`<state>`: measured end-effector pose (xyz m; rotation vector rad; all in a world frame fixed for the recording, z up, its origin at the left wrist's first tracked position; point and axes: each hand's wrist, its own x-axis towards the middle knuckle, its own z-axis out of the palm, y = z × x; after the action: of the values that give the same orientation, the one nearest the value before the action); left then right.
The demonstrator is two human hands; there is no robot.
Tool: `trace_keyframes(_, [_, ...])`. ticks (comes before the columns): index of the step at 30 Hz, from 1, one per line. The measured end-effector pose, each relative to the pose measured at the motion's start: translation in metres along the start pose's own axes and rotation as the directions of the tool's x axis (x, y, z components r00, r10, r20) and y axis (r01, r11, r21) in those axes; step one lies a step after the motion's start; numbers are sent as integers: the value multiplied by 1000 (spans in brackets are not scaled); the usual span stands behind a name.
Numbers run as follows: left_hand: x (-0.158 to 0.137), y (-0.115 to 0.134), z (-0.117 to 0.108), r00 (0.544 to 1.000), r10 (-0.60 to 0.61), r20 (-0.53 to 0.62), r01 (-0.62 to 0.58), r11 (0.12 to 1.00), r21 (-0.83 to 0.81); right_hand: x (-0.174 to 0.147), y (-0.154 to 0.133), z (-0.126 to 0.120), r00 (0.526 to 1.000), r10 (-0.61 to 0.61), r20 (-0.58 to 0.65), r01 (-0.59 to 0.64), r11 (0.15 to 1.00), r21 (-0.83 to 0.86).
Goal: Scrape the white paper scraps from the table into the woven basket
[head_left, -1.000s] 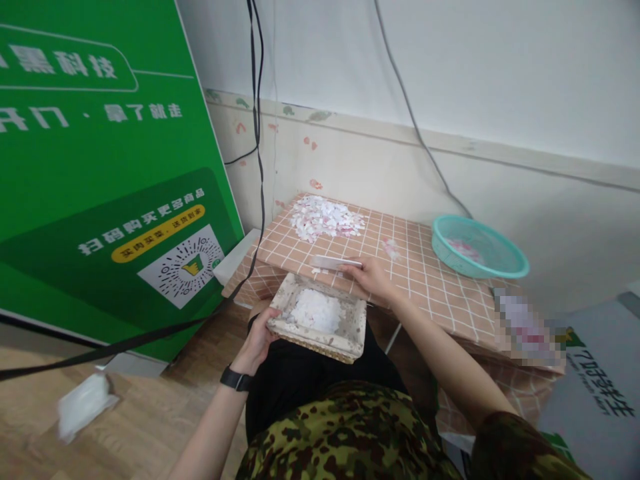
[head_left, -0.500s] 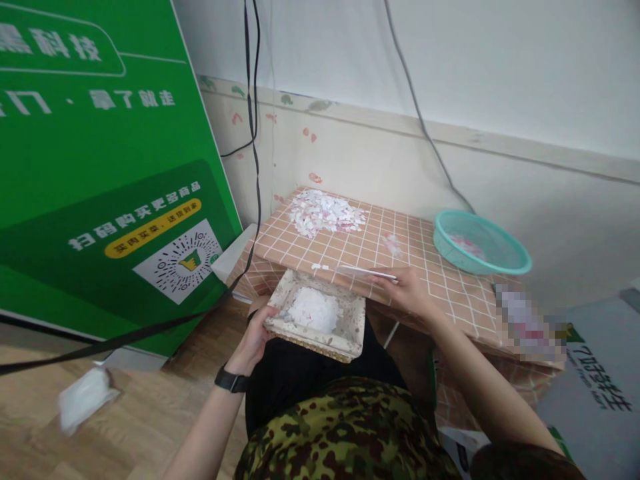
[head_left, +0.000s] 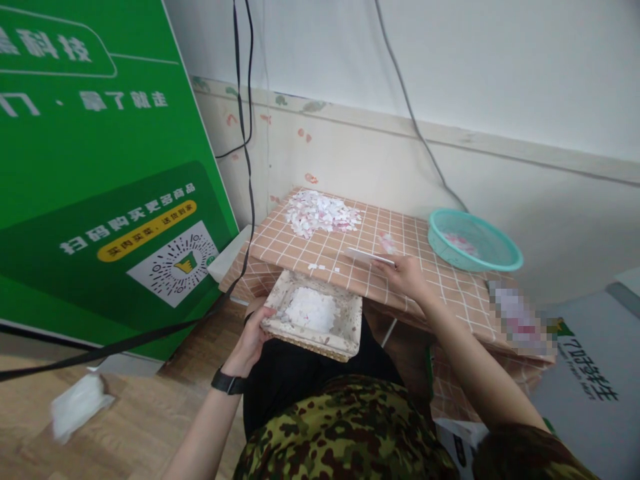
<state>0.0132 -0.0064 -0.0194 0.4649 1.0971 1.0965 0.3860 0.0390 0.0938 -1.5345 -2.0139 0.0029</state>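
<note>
"Checked tablecloth spreads out beyond both hands, and behind it my feed shows a pale wall. How's the left side?"

"Left hand is closed on the box, thumb over the rim at its left end. I have the box right of that grip, by the tablecloth's near edge, with a heap of white bits in it."

"And the right?"

"Right hand pinches one end of a thin white card between thumb and fingers. From that grip the card points left, over the cloth; whether it touches, I can't tell."

"What's around it?"

"Left of it I see a few small pieces near the cloth's edge. Farther away, beyond and to the left, lies a wide pile of white and pinkish scraps. Just beyond the fingers sits a pink clump. Over to the right stands a turquoise basket, pink and white bits inside."
</note>
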Motion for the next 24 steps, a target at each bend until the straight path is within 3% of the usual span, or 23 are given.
trace_keyframes(3, [1,-1,-1,1000,6,-5,-5,1000,10,-15,-8,7,996,30,-78,-30,1000,3])
trace_keyframes(8, [2,-1,-1,1000,-8,-29,8,1000,8,-28,-35,29,992,-129,16,128,991,25])
trace_keyframes(12, [0,1,0,999,-12,-37,12,1000,5,-22,-37,42,987,-151,50,155,985,-73])
trace_keyframes(18, [0,1,-2,999,-17,-31,17,1000,2,-22,-6,39,999,-51,-5,47,952,-304])
trace_keyframes(24, [4,-2,-6,999,-29,-30,29,999,-23,-12,10,21,979,158,-131,-199,887,-417])
